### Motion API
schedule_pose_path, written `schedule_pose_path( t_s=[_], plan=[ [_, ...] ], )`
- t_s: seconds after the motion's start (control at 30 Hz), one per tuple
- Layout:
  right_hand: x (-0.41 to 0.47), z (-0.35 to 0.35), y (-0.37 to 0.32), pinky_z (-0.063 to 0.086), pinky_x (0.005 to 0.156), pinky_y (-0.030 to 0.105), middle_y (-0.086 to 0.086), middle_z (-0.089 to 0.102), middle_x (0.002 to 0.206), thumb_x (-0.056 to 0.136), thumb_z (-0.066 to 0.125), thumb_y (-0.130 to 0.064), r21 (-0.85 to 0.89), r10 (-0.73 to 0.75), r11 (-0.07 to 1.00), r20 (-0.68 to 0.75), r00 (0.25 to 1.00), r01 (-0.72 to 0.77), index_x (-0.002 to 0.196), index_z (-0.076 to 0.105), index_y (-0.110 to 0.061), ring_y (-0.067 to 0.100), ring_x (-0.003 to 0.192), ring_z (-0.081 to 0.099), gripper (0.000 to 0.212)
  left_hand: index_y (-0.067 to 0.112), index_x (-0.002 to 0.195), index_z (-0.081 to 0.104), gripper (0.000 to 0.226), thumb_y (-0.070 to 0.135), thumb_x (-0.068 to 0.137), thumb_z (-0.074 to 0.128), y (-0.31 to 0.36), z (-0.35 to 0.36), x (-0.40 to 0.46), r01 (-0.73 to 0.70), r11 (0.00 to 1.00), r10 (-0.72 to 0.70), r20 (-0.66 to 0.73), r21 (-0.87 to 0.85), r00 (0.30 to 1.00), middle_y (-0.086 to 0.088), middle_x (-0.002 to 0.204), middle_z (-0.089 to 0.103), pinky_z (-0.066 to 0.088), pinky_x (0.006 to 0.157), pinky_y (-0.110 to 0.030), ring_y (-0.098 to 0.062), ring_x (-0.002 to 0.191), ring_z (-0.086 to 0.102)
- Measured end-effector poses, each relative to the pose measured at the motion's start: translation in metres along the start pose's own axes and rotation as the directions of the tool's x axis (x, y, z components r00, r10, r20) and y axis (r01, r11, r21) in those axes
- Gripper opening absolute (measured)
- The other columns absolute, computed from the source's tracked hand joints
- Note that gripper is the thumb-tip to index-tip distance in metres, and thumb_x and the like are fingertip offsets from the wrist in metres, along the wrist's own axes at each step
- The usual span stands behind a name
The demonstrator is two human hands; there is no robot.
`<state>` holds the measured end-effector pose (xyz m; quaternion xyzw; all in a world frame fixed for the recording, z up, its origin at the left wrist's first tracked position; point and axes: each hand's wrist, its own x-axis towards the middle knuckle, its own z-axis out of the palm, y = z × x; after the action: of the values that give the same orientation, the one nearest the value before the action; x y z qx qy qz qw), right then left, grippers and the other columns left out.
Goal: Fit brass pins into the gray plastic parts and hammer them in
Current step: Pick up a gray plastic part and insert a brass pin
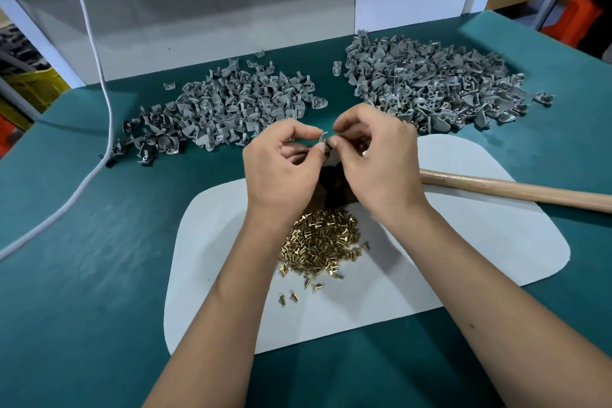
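Pin-fitting step in hand. Left hand pinches a gray part above the pad; right hand pinches at it, pin unseen. Pins lie on the pad. Next: seat, then take the hammer.
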<state>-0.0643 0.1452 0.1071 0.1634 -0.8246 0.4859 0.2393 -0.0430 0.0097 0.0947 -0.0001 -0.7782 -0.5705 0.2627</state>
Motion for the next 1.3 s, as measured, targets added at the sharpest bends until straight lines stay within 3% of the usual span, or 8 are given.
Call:
schedule_pose_path(
  t_s=[0.23, 0.37, 0.57, 0.8, 0.93, 1.1, 1.3],
  plan=[
    [-0.003, 0.001, 0.001, 0.053, 0.077, 0.026, -0.003, 0.073, 0.085, 0.092, 0.070, -0.010, -0.026, 0.007, 1.000, 0.042, 0.999, -0.006, 0.093, 0.075, -0.011, 0.011, 0.079, 0.066, 0.005, 0.011, 0.095, 0.076, 0.017, 0.001, 0.082, 0.080, 0.001, -0.005, 0.001, 0.036, 0.999, -0.033, 0.077, -0.036, 0.996, 0.000, 0.089, 0.079, 0.064, 0.081, -0.043, -0.018, 0.080, 0.077],
    [-0.003, 0.000, 0.001, 0.053, 0.076, 0.033, 0.000, 0.073, 0.086, 0.095, 0.067, -0.011, -0.019, 0.009, 1.000, 0.065, 0.998, -0.008, 0.095, 0.073, -0.009, 0.015, 0.080, 0.066, 0.006, 0.003, 0.106, 0.074, 0.030, -0.005, 0.078, 0.083, 0.000, -0.010, 0.003, 0.034, 0.995, -0.019, 0.159, -0.096, 0.987, -0.007, 0.098, 0.078, 0.062, 0.086, -0.038, -0.020, 0.086, 0.077],
    [-0.004, -0.005, 0.001, 0.053, 0.080, 0.038, 0.002, 0.073, 0.090, 0.095, 0.067, -0.008, 0.004, -0.078, 0.997, 0.071, 0.994, 0.078, 0.097, 0.073, -0.006, 0.018, 0.086, 0.066, 0.007, -0.002, 0.108, 0.074, 0.034, -0.007, 0.076, 0.084, -0.001, -0.011, 0.003, 0.029, 0.986, -0.002, 0.162, -0.167, 0.987, -0.012, 0.099, 0.078, 0.061, 0.084, -0.030, -0.021, 0.087, 0.076],
    [-0.005, -0.008, 0.006, 0.052, 0.078, 0.036, 0.004, 0.071, 0.091, 0.094, 0.067, -0.005, -0.042, -0.234, 0.971, 0.063, 0.970, 0.237, 0.097, 0.074, -0.005, 0.021, 0.087, 0.063, 0.007, -0.001, 0.108, 0.074, 0.035, -0.004, 0.075, 0.084, -0.003, -0.016, 0.007, 0.062, 0.965, -0.009, 0.207, -0.254, 0.978, -0.013, 0.099, 0.078, 0.061, 0.086, -0.033, -0.023, 0.090, 0.075],
    [-0.003, -0.010, 0.006, 0.048, 0.081, 0.029, 0.005, 0.070, 0.092, 0.093, 0.068, -0.004, -0.076, -0.319, 0.944, 0.021, 0.947, 0.320, 0.095, 0.075, -0.005, 0.023, 0.091, 0.060, 0.007, 0.004, 0.100, 0.077, 0.017, 0.008, 0.084, 0.077, -0.001, -0.018, 0.007, 0.149, 0.927, -0.065, 0.243, -0.345, 0.968, -0.014, 0.090, 0.078, 0.063, 0.073, -0.031, -0.024, 0.077, 0.074],
    [-0.004, -0.006, 0.004, 0.047, 0.080, 0.031, 0.005, 0.064, 0.093, 0.094, 0.065, -0.003, -0.040, -0.278, 0.959, 0.069, 0.958, 0.281, 0.094, 0.070, -0.003, 0.022, 0.091, 0.057, 0.005, 0.010, 0.092, 0.080, 0.012, 0.018, 0.086, 0.074, 0.003, -0.019, 0.007, 0.200, 0.913, -0.108, 0.263, -0.355, 0.959, -0.012, 0.085, 0.077, 0.063, 0.073, -0.032, -0.025, 0.075, 0.074],
    [-0.004, -0.003, 0.005, 0.046, 0.083, 0.034, 0.001, 0.059, 0.095, 0.097, 0.060, -0.003, -0.060, -0.206, 0.974, 0.172, 0.963, 0.219, 0.097, 0.067, -0.004, 0.022, 0.094, 0.055, 0.007, 0.014, 0.091, 0.082, 0.015, 0.005, 0.092, 0.070, 0.004, -0.021, 0.007, 0.216, 0.917, -0.116, 0.294, -0.336, 0.949, -0.011, 0.087, 0.079, 0.064, 0.078, -0.033, -0.027, 0.079, 0.075]
  ],
)
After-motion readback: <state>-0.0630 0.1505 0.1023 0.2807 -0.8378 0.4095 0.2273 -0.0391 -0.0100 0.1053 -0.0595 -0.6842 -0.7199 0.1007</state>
